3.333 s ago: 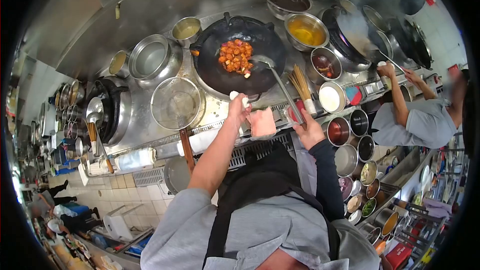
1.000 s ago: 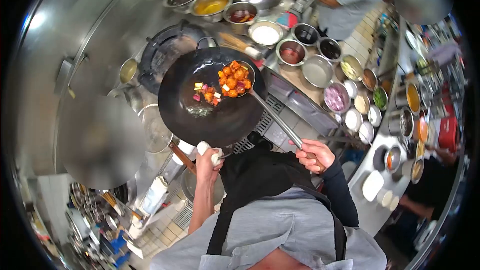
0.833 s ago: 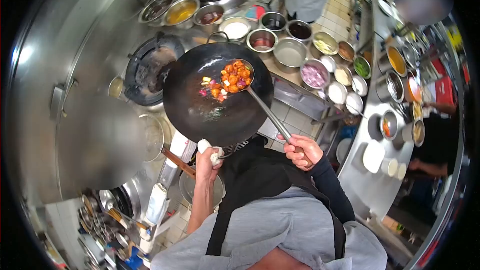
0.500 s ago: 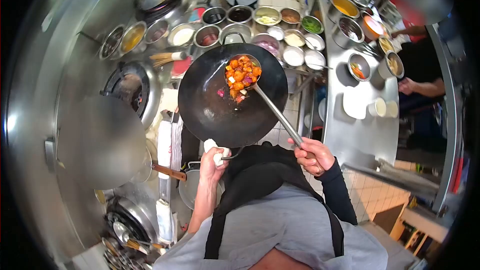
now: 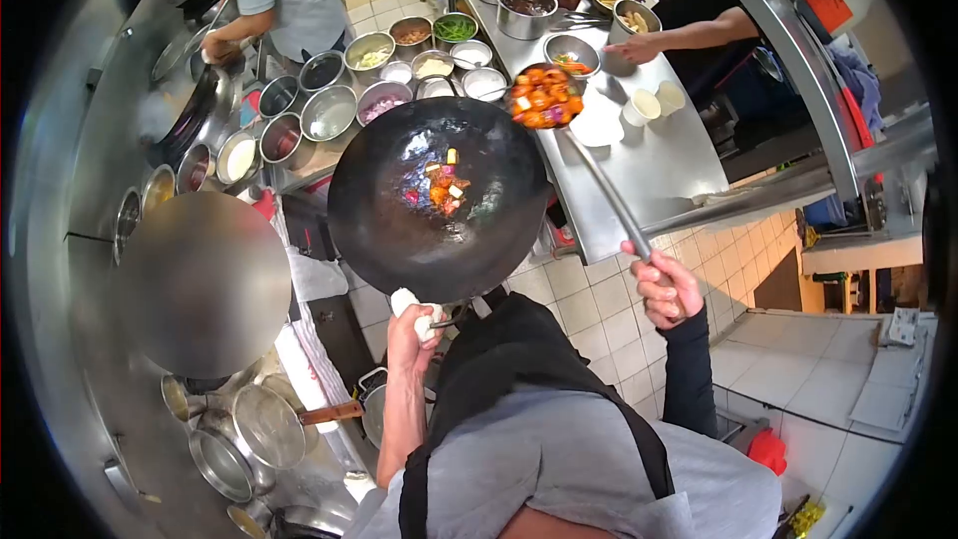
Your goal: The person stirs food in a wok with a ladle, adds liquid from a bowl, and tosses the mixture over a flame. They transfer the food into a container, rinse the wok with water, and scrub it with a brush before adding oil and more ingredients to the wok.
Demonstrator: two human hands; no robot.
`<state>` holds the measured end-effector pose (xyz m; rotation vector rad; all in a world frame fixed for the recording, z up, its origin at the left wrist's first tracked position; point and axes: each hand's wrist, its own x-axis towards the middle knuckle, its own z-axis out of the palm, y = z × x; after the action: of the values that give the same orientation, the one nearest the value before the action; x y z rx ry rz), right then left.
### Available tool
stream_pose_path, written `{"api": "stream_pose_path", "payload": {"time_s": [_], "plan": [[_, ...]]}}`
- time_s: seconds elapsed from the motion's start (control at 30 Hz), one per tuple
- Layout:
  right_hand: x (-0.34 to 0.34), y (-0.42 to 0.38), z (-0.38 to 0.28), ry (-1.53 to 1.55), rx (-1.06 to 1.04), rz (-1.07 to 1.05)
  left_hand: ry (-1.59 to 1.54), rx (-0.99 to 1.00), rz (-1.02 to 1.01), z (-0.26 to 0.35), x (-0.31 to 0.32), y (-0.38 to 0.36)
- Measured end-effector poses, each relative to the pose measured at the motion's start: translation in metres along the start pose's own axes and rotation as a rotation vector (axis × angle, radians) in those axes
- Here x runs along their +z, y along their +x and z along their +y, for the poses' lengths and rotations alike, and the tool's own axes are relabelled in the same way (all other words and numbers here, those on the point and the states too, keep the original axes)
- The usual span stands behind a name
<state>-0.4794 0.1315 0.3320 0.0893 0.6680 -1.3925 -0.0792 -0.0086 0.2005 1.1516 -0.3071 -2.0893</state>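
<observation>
My left hand grips the wire handle of a large black wok, with a folded white cloth bunched at the grip. A few glossy pieces of food remain in the wok's middle. My right hand is wrapped round the long metal handle of a ladle. Its bowl is heaped with red-orange sauced chunks and hangs past the wok's right rim. In this view the bowl overlaps the steel table's edge, close to a white plate.
Two pale cups and a bowl of cut vegetables stand on the steel table. Beyond the wok are several ingredient pots. One person works at the back left; another person's hand reaches over the table.
My body has turned right, toward the steel table. The filled ladle has moved from over the wok to beyond its right rim. Both hands keep their grips.
</observation>
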Motion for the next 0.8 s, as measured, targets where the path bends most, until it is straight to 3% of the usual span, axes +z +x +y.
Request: {"api": "stream_pose_path", "payload": {"time_s": [0.07,0.27,0.4,0.73,0.8], "plan": [[-0.007,-0.001,-0.008,-0.095,-0.097,0.062,0.019,-0.015,0.006,0.0,-0.001,-0.003],[-0.022,0.043,-0.034,-0.762,-0.244,0.496,0.028,-0.008,-0.017,-0.008,-0.026,-0.015],[-0.059,0.08,-0.029,-0.848,-0.273,0.636,0.021,0.01,0.054,-0.013,-0.038,-0.026],[-0.068,0.087,-0.023,-1.058,-0.395,0.691,-0.077,0.021,0.194,-0.021,-0.035,-0.035],[-0.095,0.094,-0.026,-1.262,-0.543,0.659,-0.087,0.039,0.195,-0.022,-0.033,-0.034]]}}
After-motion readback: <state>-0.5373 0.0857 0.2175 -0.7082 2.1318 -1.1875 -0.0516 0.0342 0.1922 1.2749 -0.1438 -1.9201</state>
